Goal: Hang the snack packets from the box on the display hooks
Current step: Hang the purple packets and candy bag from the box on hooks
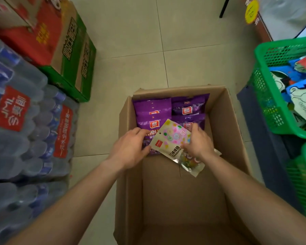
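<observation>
An open cardboard box stands on the floor below me. Several purple snack packets lie in its far half. A cream candy packet with pastel swirls lies tilted over the purple ones. My right hand grips this candy packet along its right edge. My left hand is curled at the packet's left corner, fingertips touching it and the purple packet beneath. No display hooks are in sight.
Shrink-wrapped water bottle packs are stacked on the left, with red and green cartons behind them. Green plastic baskets holding packets stand on the right. Tiled floor stretches beyond the box.
</observation>
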The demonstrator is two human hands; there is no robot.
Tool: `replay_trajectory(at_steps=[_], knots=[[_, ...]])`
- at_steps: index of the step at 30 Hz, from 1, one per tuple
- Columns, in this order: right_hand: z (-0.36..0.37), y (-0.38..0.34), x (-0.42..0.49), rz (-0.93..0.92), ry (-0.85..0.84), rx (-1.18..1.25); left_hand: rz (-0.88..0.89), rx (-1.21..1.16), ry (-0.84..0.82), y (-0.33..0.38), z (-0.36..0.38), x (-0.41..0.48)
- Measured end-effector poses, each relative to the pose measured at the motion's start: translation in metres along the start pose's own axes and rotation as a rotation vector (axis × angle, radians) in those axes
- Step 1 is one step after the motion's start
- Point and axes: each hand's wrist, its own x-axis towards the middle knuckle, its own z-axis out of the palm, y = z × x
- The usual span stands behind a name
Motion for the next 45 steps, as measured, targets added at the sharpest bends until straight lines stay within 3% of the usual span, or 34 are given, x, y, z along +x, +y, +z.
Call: replay_trajectory(at_steps=[4, 12, 15, 18, 21, 23, 28, 32, 39, 45], knots=[[-0.018, 0.001, -0.02, -0.114, -0.041, 0.055, -0.027, -0.033, 0.007, 0.01, 0.007, 0.013], [-0.067, 0.022, -0.043, -0.125, -0.081, 0.547, -0.08, -0.398, 0.056, 0.02, -0.002, 0.032], [-0.078, 0.019, -0.039, -0.177, -0.021, 0.682, -0.079, -0.384, 0.009, 0.021, -0.006, 0.032], [-0.093, 0.003, -0.039, -0.294, 0.115, 0.513, -0.035, -0.196, -0.056, 0.028, 0.002, 0.026], [-0.086, -0.01, -0.04, -0.409, -0.001, 0.04, -0.042, -0.187, -0.052, 0.029, 0.011, 0.023], [-0.078, -0.01, -0.04, -0.39, 0.003, -0.134, -0.059, -0.302, -0.085, 0.025, 0.013, 0.024], [-0.085, 0.004, -0.035, -0.246, 0.061, -0.19, -0.122, -0.481, 0.028, 0.014, 0.003, 0.04], [-0.083, 0.01, -0.034, -0.185, 0.064, -0.268, -0.179, -0.263, 0.135, 0.008, 0.011, 0.067], [-0.072, 0.019, -0.033, -0.209, 0.188, -0.261, -0.209, -0.022, 0.14, 0.01, 0.047, 0.1], [-0.071, 0.032, -0.03, -0.203, 0.227, -0.266, -0.084, 0.136, 0.265, 0.004, 0.051, 0.1]])
